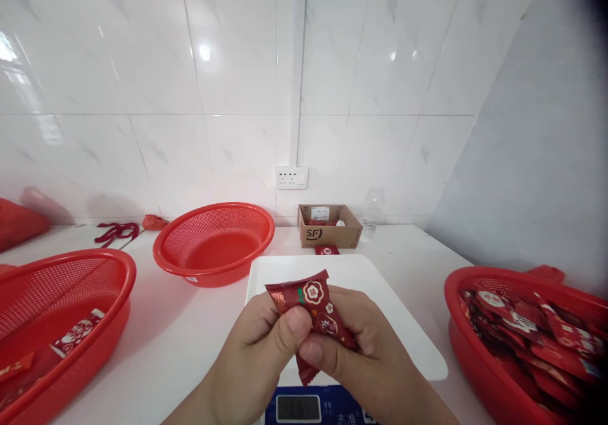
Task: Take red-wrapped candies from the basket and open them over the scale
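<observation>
My left hand (259, 346) and my right hand (363, 333) are both closed, pinching dark red snack packets (313, 293) between thumbs and fingers. White flower prints show on the shiny wrapper. At least two packets seem to overlap there, but the fingers hide much of them. Below the hands lies a kitchen-type weighing scale (401, 327) with a white platform and a blue front panel. Its display (298, 408) is too dim to read. To the right, a red basket (453, 323) holds a heap of similar red packets (536, 342).
At left, another red basket (121, 285) has a few packets inside. A red perforated basket (213, 273) stands behind the scale. Near the wall are a cardboard box (332, 238), a clear plastic bottle (373, 213) and a dark red ribbon (116, 232). One packet (327, 250) lies before the box.
</observation>
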Motion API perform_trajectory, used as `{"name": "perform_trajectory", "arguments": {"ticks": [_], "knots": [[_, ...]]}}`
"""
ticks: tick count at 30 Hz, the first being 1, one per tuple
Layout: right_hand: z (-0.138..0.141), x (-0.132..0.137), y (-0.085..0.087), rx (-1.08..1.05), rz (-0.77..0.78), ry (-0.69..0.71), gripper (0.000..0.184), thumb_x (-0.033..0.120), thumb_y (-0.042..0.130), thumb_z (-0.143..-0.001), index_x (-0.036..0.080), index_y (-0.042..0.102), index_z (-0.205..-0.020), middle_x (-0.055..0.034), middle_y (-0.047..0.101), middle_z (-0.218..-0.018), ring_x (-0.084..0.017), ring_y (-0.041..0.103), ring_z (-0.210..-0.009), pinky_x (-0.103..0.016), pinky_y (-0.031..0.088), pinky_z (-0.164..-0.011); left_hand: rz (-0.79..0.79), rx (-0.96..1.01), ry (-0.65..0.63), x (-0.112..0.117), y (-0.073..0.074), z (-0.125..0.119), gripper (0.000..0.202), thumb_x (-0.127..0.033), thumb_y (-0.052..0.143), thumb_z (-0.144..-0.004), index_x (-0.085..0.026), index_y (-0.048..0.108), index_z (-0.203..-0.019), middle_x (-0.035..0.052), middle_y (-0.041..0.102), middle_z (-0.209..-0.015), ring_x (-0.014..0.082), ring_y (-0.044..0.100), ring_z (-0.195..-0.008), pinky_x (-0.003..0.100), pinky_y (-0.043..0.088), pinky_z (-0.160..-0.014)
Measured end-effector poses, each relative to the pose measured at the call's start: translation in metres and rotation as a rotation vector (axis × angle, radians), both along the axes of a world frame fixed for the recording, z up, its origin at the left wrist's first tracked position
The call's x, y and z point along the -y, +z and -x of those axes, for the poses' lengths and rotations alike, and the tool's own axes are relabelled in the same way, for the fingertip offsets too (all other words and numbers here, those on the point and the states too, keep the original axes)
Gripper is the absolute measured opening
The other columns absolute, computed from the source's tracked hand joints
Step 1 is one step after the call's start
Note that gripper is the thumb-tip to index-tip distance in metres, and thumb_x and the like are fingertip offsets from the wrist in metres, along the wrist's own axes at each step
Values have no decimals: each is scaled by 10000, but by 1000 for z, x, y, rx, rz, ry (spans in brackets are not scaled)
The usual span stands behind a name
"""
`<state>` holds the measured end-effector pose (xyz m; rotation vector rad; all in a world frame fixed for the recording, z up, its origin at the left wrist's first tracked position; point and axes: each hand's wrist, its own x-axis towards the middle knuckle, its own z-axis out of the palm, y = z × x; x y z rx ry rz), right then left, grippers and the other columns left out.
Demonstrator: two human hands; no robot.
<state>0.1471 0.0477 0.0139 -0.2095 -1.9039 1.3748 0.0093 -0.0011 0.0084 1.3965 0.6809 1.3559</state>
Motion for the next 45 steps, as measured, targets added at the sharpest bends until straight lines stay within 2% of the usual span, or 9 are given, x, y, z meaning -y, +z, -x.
{"name": "perform_trajectory", "arguments": {"ticks": [7, 11, 17, 20, 26, 32, 37, 41, 45], "knots": [[3, -2, -3, 87, 161, 23, 526, 679, 684, -759, 162, 589, -783, 11, 522, -671, -123, 449, -602, -239, 348, -534, 67, 33, 162, 3, -2, -4, 444, -557, 600, -886, -150, 731, -766, 35, 596, -616, 130, 490, -573, 241, 414, -533], [2, -3, -3, 53, 189, 80, 545, 689, 674, -762, 156, 620, -857, -3, 550, -695, -134, 482, -620, -242, 382, -553, 103, 74, 186, 1, -5, -7, 464, -572, 621, -863, -140, 709, -717, 16, 566, -567, 111, 472, -495, 228, 388, -467], [-6, -10, -1, 116, 14, -171, 537, 684, 510, -887, 179, 509, -707, 25, 458, -629, -120, 393, -581, -239, 330, -530, 62, 155, 384, -7, -6, -4, 502, -643, 630, -812, -171, 596, -647, -6, 553, -586, 133, 471, -585, 244, 422, -567], [-8, -11, 2, 187, -20, -230, 482, 608, 464, -950, 184, 521, -728, 21, 481, -642, -126, 417, -588, -238, 339, -536, 36, 108, 344, -7, -6, -2, 487, -646, 651, -794, -176, 601, -675, -1, 560, -614, 147, 482, -622, 254, 422, -588], [-6, -9, 3, 214, -66, -209, 461, 546, 415, -993, 186, 546, -738, -23, 606, -698, -156, 525, -646, -266, 395, -594, 79, -28, 266, -4, -5, -1, 426, -549, 671, -836, -167, 637, -651, -7, 525, -579, 129, 462, -572, 245, 387, -538], [-4, -4, 1, 153, -35, -159, 436, 529, 427, -998, 193, 506, -732, 25, 487, -648, -125, 412, -600, -238, 340, -556, 53, 78, 217, -1, -8, 1, 316, -477, 722, -825, -187, 727, -698, 5, 614, -630, 114, 499, -570, 226, 409, -531], [-5, -2, -2, 129, -25, -109, 434, 541, 416, -1000, 192, 507, -759, 26, 471, -672, -124, 408, -623, -238, 343, -574, 145, 209, 280, 6, -7, -6, 299, -472, 817, -723, -187, 740, -676, 4, 653, -631, 138, 574, -625, 239, 468, -593], [-5, -2, -2, 86, 1, -78, 401, 506, 436, -1006, 193, 526, -771, 27, 482, -668, -122, 454, -628, -228, 379, -590, 192, 236, 306, 7, -4, -9, 329, -488, 837, -687, -183, 725, -640, -21, 577, -543, 92, 453, -500, 224, 419, -515], [-4, -2, 1, 76, -9, -103, 389, 473, 438, -1013, 191, 550, -770, 17, 529, -656, -129, 530, -641, -229, 422, -610, 140, 148, 267, 3, -6, -5, 382, -528, 772, -749, -176, 678, -633, -22, 512, -533, 103, 411, -512, 231, 386, -505]]}}
